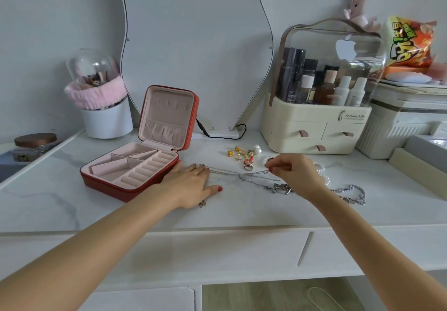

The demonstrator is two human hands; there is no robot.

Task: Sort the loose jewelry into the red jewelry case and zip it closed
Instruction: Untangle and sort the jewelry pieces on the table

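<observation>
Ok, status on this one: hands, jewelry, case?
Left hand flat, fingertips on thin chain. Right hand pinches chain's other end. Case open, compartments empty. Rings, pearls, heavier chains loose on table; nothing blocking.

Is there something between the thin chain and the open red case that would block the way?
Only the left hand: it lies flat on the table between the case and the chain, its fingers on the chain's left end. The right hand pinches the other end. The case's compartments look empty.
</observation>
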